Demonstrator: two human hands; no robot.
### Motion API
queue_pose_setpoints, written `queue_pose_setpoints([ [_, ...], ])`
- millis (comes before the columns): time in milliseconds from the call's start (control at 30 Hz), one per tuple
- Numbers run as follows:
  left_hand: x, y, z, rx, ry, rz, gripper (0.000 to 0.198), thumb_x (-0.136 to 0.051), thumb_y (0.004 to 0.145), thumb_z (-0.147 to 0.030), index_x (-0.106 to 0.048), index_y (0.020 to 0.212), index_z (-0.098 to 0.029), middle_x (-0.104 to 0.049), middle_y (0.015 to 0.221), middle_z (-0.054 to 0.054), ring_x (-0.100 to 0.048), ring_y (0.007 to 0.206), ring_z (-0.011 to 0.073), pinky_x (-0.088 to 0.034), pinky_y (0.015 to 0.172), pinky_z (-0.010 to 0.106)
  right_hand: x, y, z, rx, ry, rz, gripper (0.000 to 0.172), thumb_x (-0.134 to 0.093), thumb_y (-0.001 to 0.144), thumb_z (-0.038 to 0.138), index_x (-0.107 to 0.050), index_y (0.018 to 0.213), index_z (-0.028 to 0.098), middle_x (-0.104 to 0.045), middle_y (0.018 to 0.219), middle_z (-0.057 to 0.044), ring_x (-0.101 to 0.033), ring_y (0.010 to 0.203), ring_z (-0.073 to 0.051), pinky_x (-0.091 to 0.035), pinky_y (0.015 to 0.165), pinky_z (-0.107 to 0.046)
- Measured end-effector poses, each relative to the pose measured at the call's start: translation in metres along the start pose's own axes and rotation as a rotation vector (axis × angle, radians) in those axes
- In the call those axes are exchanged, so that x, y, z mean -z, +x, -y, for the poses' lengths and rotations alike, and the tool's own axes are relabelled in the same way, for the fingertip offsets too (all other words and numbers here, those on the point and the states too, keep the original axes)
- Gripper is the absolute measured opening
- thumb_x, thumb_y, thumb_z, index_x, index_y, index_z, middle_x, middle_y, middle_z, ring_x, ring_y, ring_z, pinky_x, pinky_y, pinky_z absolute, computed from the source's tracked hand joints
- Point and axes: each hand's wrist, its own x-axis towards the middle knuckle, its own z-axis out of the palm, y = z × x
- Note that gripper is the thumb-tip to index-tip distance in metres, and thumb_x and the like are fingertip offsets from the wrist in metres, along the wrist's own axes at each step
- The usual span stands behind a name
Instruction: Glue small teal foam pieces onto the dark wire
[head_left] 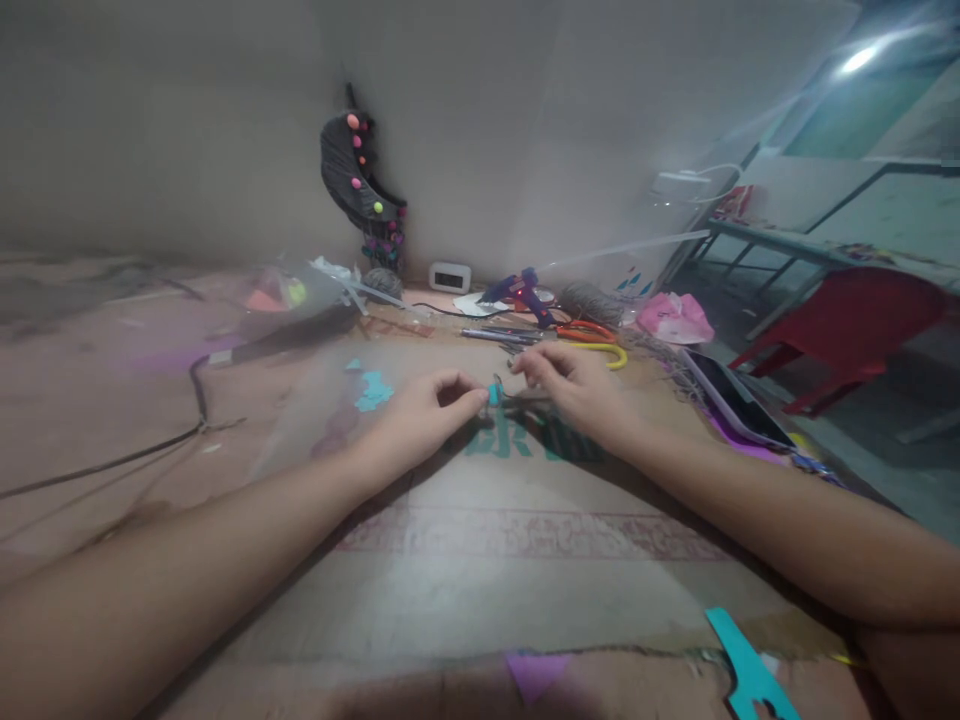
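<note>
My left hand (444, 402) is closed in a pinch, thumb and forefinger on a small teal piece (493, 394) above the cardboard sheet (480, 600). A small dark curved bit shows at the piece's upper right side. My right hand (568, 385) is just to the right, its fingertips drawn together and apart from the teal piece. Whatever lies between those fingertips is too small and blurred to name. Left of my left hand lies a cluster of little teal cut-outs (373, 391). Behind my right hand are orange-handled scissors (586, 331) and a yellow curved handle (618, 356).
At the back stand a glue gun (521, 292), a small white digital clock (450, 277) and a dark crescent decorated with pompoms (341, 170). A phone (739, 398) and pink plastic bag (677, 318) lie right. A teal cut sheet (739, 660) lies near front. A red chair (855, 325) stands beyond.
</note>
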Motion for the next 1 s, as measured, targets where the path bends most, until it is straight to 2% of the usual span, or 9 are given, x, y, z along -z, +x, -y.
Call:
queue_pose_setpoints([
  [133,0.002,0.003,0.004,0.053,-0.037,-0.047,0.028,-0.056,0.086,-0.044,-0.060,0.075,-0.018,-0.060,0.073,-0.001,-0.054,0.071,0.0151,-0.041,0.068,0.028,0.019,0.021,-0.021,-0.018,-0.151,-0.188,0.019,-0.058,0.086,0.031,-0.068,0.088,0.016,-0.069,0.079,-0.003,-0.059,0.070,-0.015,-0.044,0.067,-0.027],
  [233,0.003,0.003,0.005,0.046,-0.032,-0.038,0.029,-0.056,0.086,-0.045,-0.060,0.076,-0.018,-0.058,0.072,-0.001,-0.053,0.070,0.0146,-0.040,0.067,0.028,0.025,0.030,-0.042,0.039,-0.377,-0.054,0.019,-0.060,0.085,0.026,-0.071,0.097,0.017,-0.072,0.096,-0.007,-0.064,0.086,-0.020,-0.047,0.079,-0.032],
  [367,0.002,0.002,0.004,0.063,-0.024,-0.039,0.029,-0.057,0.085,-0.046,-0.060,0.077,-0.018,-0.059,0.072,-0.001,-0.053,0.070,0.0148,-0.040,0.065,0.028,0.021,0.031,-0.061,0.066,-0.581,0.134,0.029,-0.063,0.086,0.030,-0.069,0.111,0.018,-0.071,0.110,-0.011,-0.063,0.101,-0.025,-0.047,0.087,-0.035],
  [467,0.002,0.002,0.002,0.068,-0.041,-0.040,0.028,-0.057,0.085,-0.044,-0.060,0.076,-0.018,-0.059,0.071,-0.001,-0.054,0.068,0.0147,-0.041,0.064,0.027,0.016,0.029,-0.066,0.079,-0.665,0.175,0.031,-0.059,0.089,0.027,-0.068,0.117,0.017,-0.068,0.114,-0.013,-0.060,0.108,-0.026,-0.046,0.092,-0.036],
  [633,0.002,0.002,0.002,0.042,-0.043,-0.046,0.025,-0.057,0.085,-0.040,-0.060,0.073,-0.018,-0.059,0.070,-0.001,-0.054,0.068,0.0142,-0.042,0.066,0.027,0.015,0.027,-0.068,0.055,-0.682,0.155,0.029,-0.052,0.090,0.022,-0.069,0.113,0.015,-0.062,0.113,-0.015,-0.062,0.097,-0.025,-0.047,0.084,-0.034],
  [733,0.002,0.002,0.002,0.040,-0.061,-0.082,0.024,-0.059,0.085,-0.039,-0.060,0.073,-0.019,-0.060,0.069,-0.001,-0.054,0.066,0.0140,-0.042,0.064,0.027,0.017,0.025,-0.059,0.083,-0.593,0.046,0.028,-0.047,0.092,0.022,-0.066,0.111,0.014,-0.061,0.117,-0.015,-0.061,0.096,-0.024,-0.046,0.082,-0.033],
  [833,0.002,0.001,0.001,0.054,-0.067,-0.111,0.024,-0.058,0.085,-0.039,-0.060,0.073,-0.019,-0.060,0.069,0.000,-0.054,0.065,0.0140,-0.041,0.063,0.027,0.021,0.015,-0.031,0.102,-0.415,-0.066,0.028,-0.043,0.095,0.027,-0.065,0.106,0.015,-0.067,0.095,-0.010,-0.061,0.083,-0.021,-0.044,0.076,-0.032],
  [900,0.002,0.001,0.002,0.051,-0.057,-0.116,0.024,-0.057,0.086,-0.039,-0.059,0.072,-0.019,-0.060,0.070,0.000,-0.054,0.066,0.0141,-0.041,0.063,0.026,0.021,0.003,-0.005,0.106,-0.341,-0.048,0.029,-0.042,0.096,0.030,-0.067,0.099,0.017,-0.068,0.086,-0.008,-0.060,0.076,-0.021,-0.043,0.071,-0.031],
  [1000,0.002,0.003,0.005,0.038,-0.053,-0.132,0.023,-0.057,0.086,-0.037,-0.059,0.073,-0.018,-0.060,0.071,-0.001,-0.054,0.067,0.0140,-0.041,0.063,0.026,0.019,-0.015,0.027,0.198,-0.327,0.115,0.022,-0.051,0.091,0.029,-0.069,0.099,0.020,-0.071,0.096,-0.010,-0.062,0.086,-0.022,-0.043,0.074,-0.031],
])
